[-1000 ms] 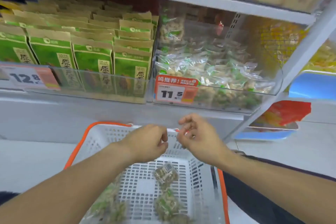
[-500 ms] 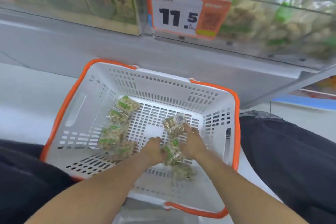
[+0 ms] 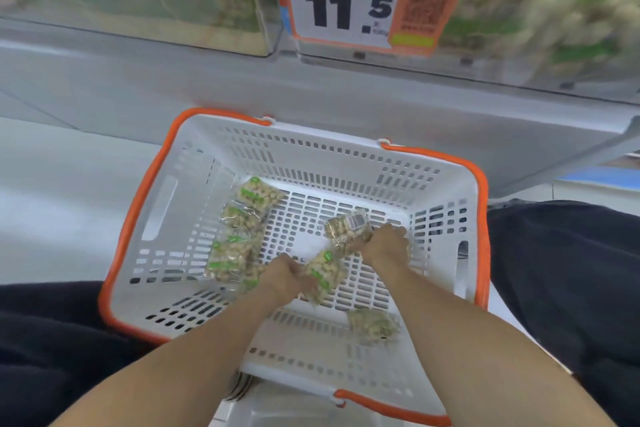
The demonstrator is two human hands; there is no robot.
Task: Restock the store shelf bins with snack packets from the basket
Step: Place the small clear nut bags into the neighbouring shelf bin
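Left hand (image 3: 285, 276): curled on clear green-printed peanut packet (image 3: 323, 274), low in basket.
Right hand (image 3: 388, 244): gripping clear barcoded nut packet (image 3: 346, 229), just ahead of left.
Left of hands: loose packet pile (image 3: 239, 236).
Near right forearm: single stray packet (image 3: 372, 326).
Around hands: white slotted plastic basket, orange rim (image 3: 481, 204).
Above: clear shelf bin (image 3: 540, 10), orange 11.5 price tag (image 3: 349, 0).
Progress: partway, several packets left.

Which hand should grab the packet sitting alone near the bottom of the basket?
Probably the right hand: the lone packet lies below it, on its side. But both hands already hold packets, the left hand too.
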